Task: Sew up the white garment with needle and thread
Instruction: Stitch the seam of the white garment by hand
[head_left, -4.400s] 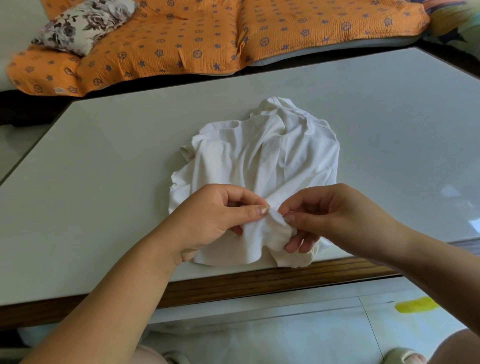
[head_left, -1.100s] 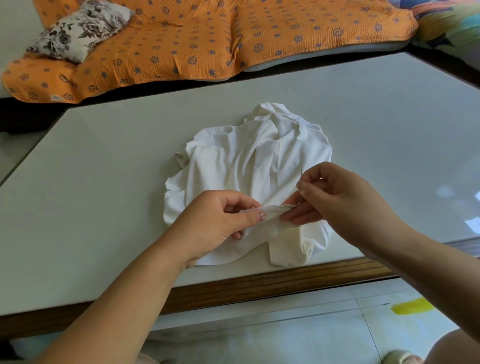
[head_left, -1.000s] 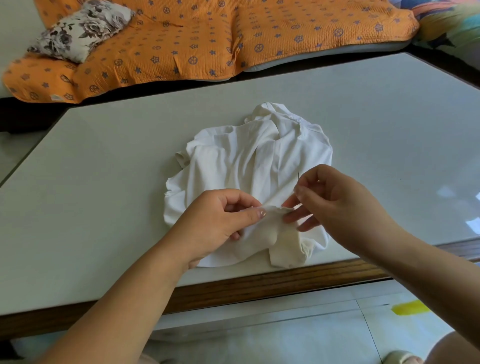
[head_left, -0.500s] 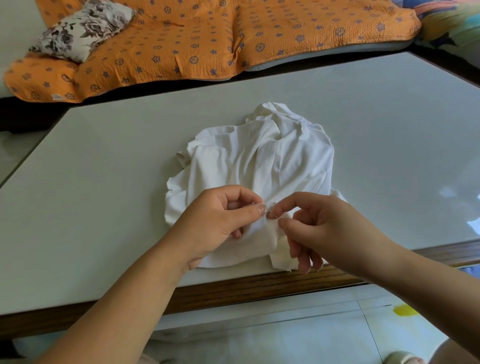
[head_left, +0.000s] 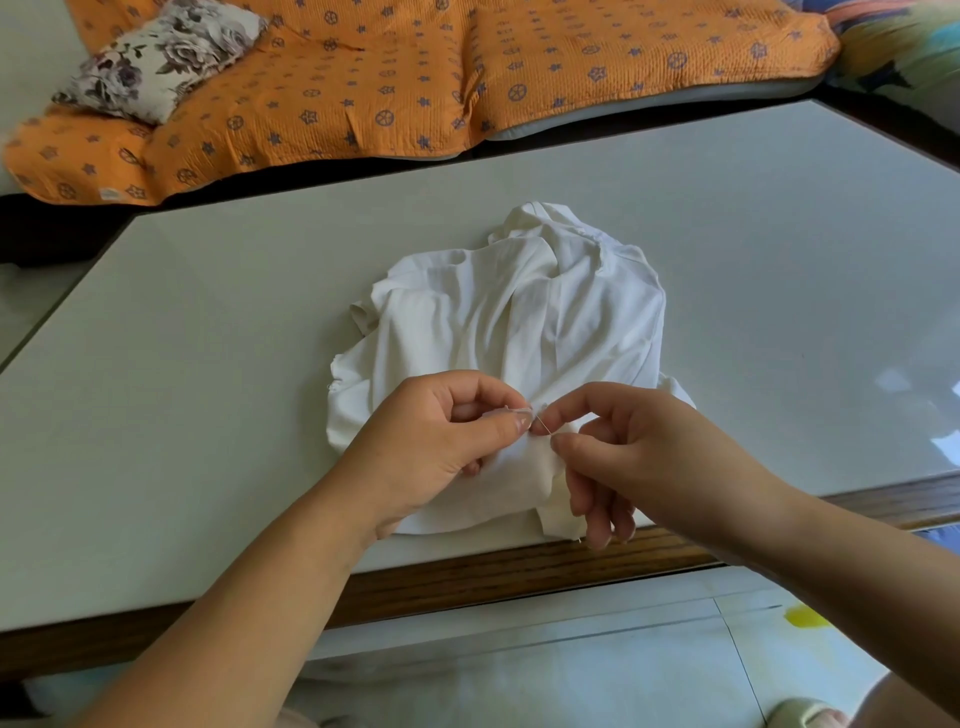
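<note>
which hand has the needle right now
The right hand: it pinches the thin needle between thumb and forefinger. The left hand only pinches a fold of the white garment beside it.

Crumpled white garment (head_left: 524, 322), needle (head_left: 543, 425) at fold

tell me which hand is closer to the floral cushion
Left. The left hand, pinching the white garment, is on the side toward the floral cushion at far left; the right hand, holding the needle, is further right.
</note>
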